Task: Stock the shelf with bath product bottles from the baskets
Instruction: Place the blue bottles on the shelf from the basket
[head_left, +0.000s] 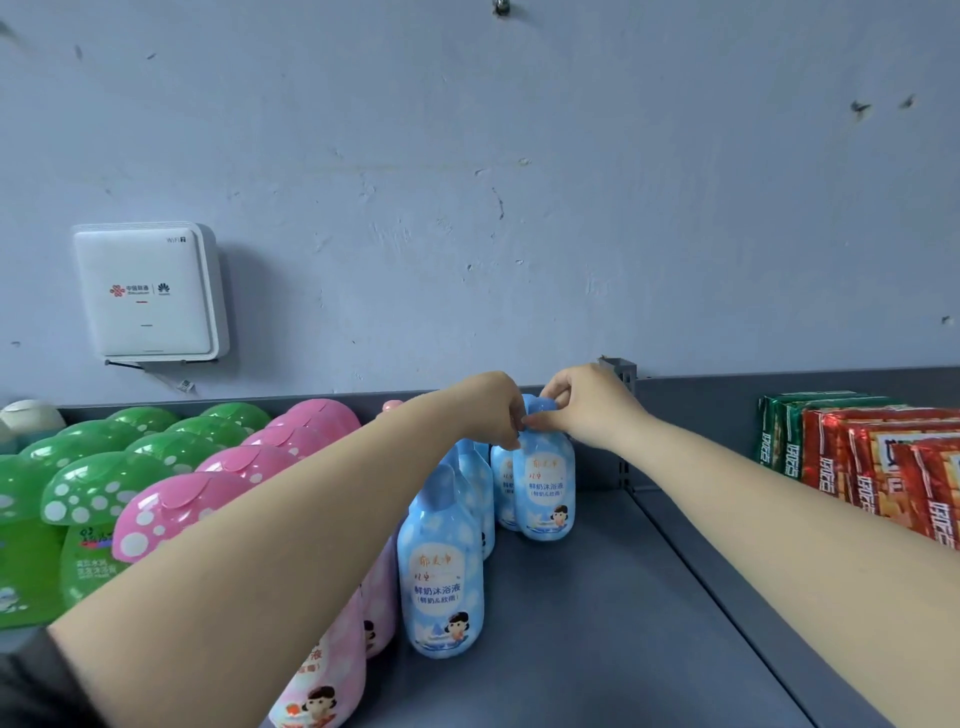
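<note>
Fingers (511, 423) of both our hands are curling in on the cap of one blue bottle (545, 488), and we are holding it from above: our left hand (493, 408) is pinching the cap from the left side, our right hand (587, 405) is pinching it from the right, so the bottle is hanging or standing directly beneath our fingertips with its long axis upright. Going from the largest things down, we are reaching over the grey shelf (597, 623), whose bare floor is lying open in front of and to the right of the bottle, up to the raised divider (701, 561). To the left, the rows are running front to back: green mushroom-capped bottles (104, 499), then pink mushroom-capped bottles (182, 509), then a blue row led by the front blue bottle (441, 582). The held bottle is sitting at the back, just right of that blue row and touching or nearly touching another blue bottle on its left; its base seems to be on the shelf, though we cannot tell for sure. Both hands are equally near, so we are judging that the coming move turns on straight-down release: letting go cleanly without tipping the bottle toward its neighbour. Beyond the divider, red and green packets (872, 457) are standing well apart.
</note>
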